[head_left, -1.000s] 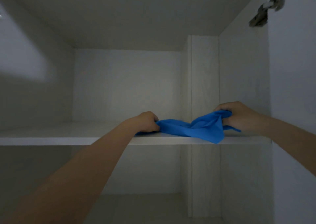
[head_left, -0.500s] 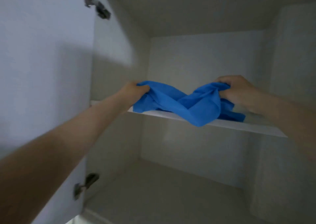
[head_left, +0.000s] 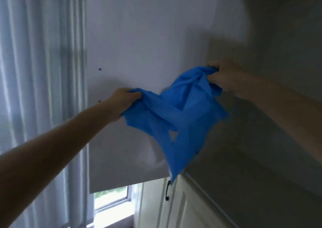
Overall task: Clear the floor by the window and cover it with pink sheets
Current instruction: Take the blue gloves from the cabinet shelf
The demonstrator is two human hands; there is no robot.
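1. I hold a blue cloth (head_left: 176, 116) in the air at the centre of the frame, touching no surface, in front of an open white cupboard door (head_left: 148, 44).
2. My left hand (head_left: 122, 104) is at centre-left, its grip bunched tight round the cloth's left end, fingers curled into the fabric.
3. My right hand (head_left: 224, 76) is higher, at centre-right, its grip pinching the cloth's other end with fingers and thumb curled over a gathered corner.
4. The cloth is bright blue, thin and limp, creased and twisted between my hands. Its folds cross over each other and leave a small triangular gap low in the middle.
5. From my right hand the cloth falls in a long loose flap that tapers to a point towards the lower centre. Its edges are blurred.
6. At the left of the frame hangs a pale pleated curtain (head_left: 34, 88).
7. Below the door, at bottom centre, a bright window (head_left: 111, 198) shows.
8. Just right of it stands a cream cabinet door (head_left: 179, 210) with a dark handle (head_left: 167, 191).
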